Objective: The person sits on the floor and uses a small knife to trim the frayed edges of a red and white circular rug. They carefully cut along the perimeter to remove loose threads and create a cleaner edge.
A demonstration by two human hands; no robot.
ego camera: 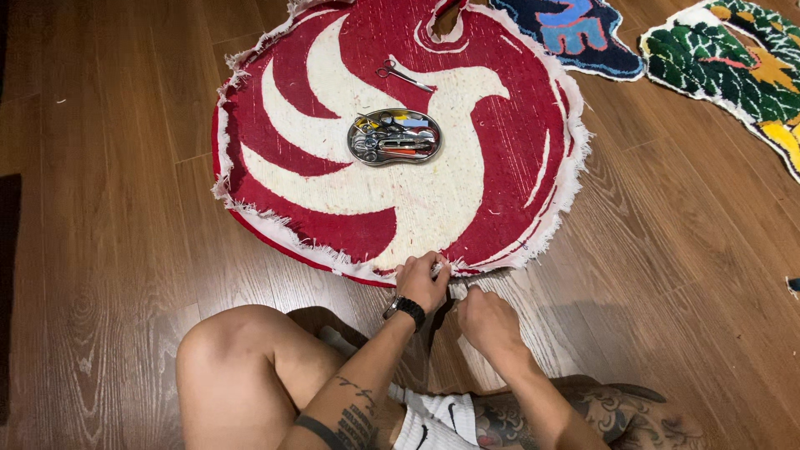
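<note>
My rug lies flat, backing side up, on the wood floor: round, red with a white bird shape and a frayed white cloth fringe. Its near edge is pinched in my fingers.

No packages, labels, signs or screens show anywhere around the hands. Nothing of that kind lies on the floor near them or farther off.
</note>
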